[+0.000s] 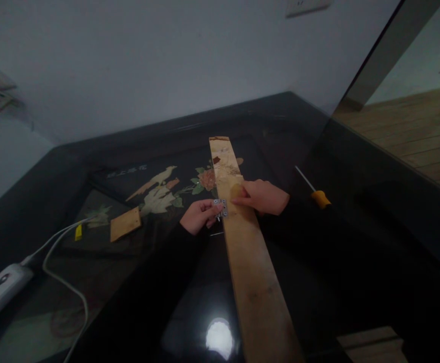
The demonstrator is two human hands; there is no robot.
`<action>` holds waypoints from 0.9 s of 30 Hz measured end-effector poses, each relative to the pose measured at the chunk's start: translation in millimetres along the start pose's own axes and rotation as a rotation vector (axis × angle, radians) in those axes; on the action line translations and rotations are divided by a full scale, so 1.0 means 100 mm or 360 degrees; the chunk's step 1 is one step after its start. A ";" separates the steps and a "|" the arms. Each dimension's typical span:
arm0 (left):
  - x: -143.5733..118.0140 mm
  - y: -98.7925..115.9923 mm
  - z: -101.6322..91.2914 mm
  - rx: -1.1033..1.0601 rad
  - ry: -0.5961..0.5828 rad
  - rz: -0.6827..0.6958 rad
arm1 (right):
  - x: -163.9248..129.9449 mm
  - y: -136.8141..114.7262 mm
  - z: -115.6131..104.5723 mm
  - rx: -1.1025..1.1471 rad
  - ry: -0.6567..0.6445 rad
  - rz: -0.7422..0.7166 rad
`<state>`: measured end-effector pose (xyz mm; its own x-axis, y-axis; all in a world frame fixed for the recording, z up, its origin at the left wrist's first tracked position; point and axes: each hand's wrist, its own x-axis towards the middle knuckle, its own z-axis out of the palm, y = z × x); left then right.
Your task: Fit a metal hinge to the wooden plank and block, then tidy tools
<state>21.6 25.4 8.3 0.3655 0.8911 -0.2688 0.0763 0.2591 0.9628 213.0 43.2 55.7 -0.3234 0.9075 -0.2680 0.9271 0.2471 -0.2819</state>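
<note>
Cable (86, 305), white, loops over the near left of the dark desk (309, 132), beside a white device (3, 288) with a round button. Next come a small yellow piece (78, 232) and a small wooden board (125, 225) with holes near one edge, lying apart and untouched.

Further right, the left hand (200, 217) is closed in a pinch, thumb and fingers holding a metal hinge (224, 207) at the left edge of a long plank (256, 275). The plank runs from mid-desk towards the person, beyond the lower edge of the view. Above it the right hand (267, 196) has its thumb and fingers curled together, seemingly gripping a yellowish rounded thing (237, 191), too blurred to identify.

As far as can be judged, the hinge is placed but being steadied by hand, so positioning looks well along while fastening seems unfinished; whether any screw sits in its holes is too small to tell. No part appears joined to the small board.

Right of the plank, a screwdriver (320, 198) with an orange-yellow handle lies out of use, and more wood (373, 339) shows at the lower right.
</note>
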 end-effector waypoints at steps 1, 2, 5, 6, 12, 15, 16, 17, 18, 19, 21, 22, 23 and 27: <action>0.00 0.00 0.00 -0.0031 -0.0009 -0.0015 | -0.01 -0.01 0.01 -0.0023 0.0030 0.0001; 0.01 -0.01 -0.01 -0.0056 -0.0018 -0.0030 | -0.03 -0.01 0.01 -0.0047 0.0060 0.0001; 0.01 0.00 -0.01 -0.0102 -0.0034 -0.0064 | -0.09 -0.04 0.01 -0.0106 0.0133 -0.0022; 0.01 0.00 -0.01 -0.0113 -0.0034 -0.0072 | -0.12 -0.05 0.01 -0.0120 0.0152 -0.0035; 0.00 0.04 0.03 -0.0130 0.0001 -0.0058 | -0.27 -0.18 0.02 -0.0147 0.0390 -0.0198; 0.00 0.04 0.03 -0.0127 0.0009 -0.0035 | -0.30 -0.28 0.15 -0.0047 0.0538 -0.0334; 0.00 0.03 0.03 -0.0136 0.0009 -0.0026 | -0.31 -0.31 0.21 -0.0003 0.0556 -0.0361; 0.00 0.03 0.03 -0.0149 0.0009 -0.0018 | -0.31 -0.34 0.26 0.0036 0.0562 -0.0374; 0.00 0.03 0.03 -0.0163 0.0009 -0.0013 | -0.31 -0.36 0.32 0.0072 0.0572 -0.0380; 0.00 0.03 0.02 -0.0176 0.0011 -0.0007 | -0.30 -0.38 0.36 0.0106 0.0588 -0.0379; 0.00 0.03 0.03 -0.0194 0.0012 -0.0002 | -0.30 -0.40 0.43 0.0170 0.0625 -0.0369; 0.00 0.03 0.03 -0.0198 0.0014 0.0004 | -0.30 -0.40 0.45 0.0200 0.0645 -0.0359; -0.01 0.03 0.03 -0.0196 0.0016 0.0011 | -0.29 -0.41 0.47 0.0222 0.0663 -0.0347; -0.02 0.02 0.03 -0.0146 0.0050 0.0048 | -0.29 -0.42 0.51 0.0265 0.0657 -0.0311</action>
<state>24.2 23.3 10.6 0.3370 0.9099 -0.2419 -0.0200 0.2638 0.9644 174.1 -10.6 28.2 -0.3551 0.9168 0.1829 0.8026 0.3993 -0.4432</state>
